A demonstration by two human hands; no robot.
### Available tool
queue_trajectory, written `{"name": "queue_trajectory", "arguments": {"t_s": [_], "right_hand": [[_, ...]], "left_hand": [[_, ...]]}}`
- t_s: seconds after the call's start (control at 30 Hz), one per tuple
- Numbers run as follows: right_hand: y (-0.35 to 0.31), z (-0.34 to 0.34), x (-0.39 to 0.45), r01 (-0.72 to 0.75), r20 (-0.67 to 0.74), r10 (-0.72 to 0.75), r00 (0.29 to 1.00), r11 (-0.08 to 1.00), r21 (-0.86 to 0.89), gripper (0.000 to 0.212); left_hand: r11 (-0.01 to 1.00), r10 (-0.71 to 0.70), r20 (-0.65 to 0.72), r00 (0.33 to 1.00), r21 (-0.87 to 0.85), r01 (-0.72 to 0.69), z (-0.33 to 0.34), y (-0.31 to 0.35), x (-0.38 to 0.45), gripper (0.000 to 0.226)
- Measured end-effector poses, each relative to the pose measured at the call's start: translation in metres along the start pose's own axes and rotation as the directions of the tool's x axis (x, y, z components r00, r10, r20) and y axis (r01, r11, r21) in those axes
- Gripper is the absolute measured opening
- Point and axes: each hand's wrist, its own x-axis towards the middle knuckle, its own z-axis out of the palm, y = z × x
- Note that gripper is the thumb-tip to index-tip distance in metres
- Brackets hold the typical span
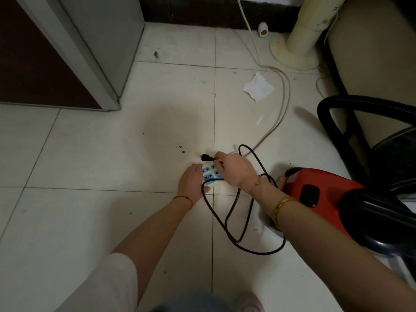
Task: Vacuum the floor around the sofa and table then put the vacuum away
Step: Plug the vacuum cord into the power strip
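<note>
Tiled floor (pixel 90 143) — power strip (pixel 210 174), right hand (pixel 234 168) pinching plug (pixel 206 157)

Right hand (pixel 234 171) pinches plug (pixel 206 157); left hand (pixel 191 180) steadies power strip (pixel 211 174).

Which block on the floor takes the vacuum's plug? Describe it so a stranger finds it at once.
Start at the red vacuum low on the right and follow its black cord leftward across the pale floor tiles. It loops beside a small power strip lying flat between the left hand and the right hand, which pinches the black plug. The strip alone is cream with blue sockets.
</note>
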Motion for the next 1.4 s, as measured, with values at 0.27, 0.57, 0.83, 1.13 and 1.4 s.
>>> {"name": "queue_trajectory", "arguments": {"t_s": [0.27, 0.57, 0.83, 1.13, 1.4], "right_hand": [[-0.003, 0.009, 0.019, 0.182, 0.092, -0.159, 0.983, 0.921, -0.345, 0.033], [-0.036, 0.021, 0.037, 0.258, 0.224, -0.163, 0.961, 0.820, -0.511, 0.024], [-0.065, 0.008, 0.049, 0.334, 0.317, -0.177, 0.932, 0.760, -0.558, 0.022], [-0.069, 0.004, 0.054, 0.351, 0.340, -0.173, 0.925, 0.732, -0.584, 0.022], [-0.065, 0.005, 0.050, 0.306, 0.293, -0.159, 0.943, 0.761, -0.572, 0.024]], "left_hand": [[0.999, -0.045, 0.056, 0.997, -0.015, 0.046, -0.025, -0.036, 0.013, 0.082], [0.992, -0.065, 0.051, 0.997, -0.102, 0.070, -0.026, -0.045, 0.014, 0.085], [0.987, -0.061, 0.016, 0.998, -0.145, 0.062, -0.027, -0.046, 0.015, 0.077], [0.983, -0.068, 0.022, 0.997, -0.170, 0.071, -0.030, -0.046, 0.016, 0.066], [0.982, -0.065, 0.026, 0.998, -0.178, 0.069, -0.030, -0.046, 0.016, 0.073]]}}
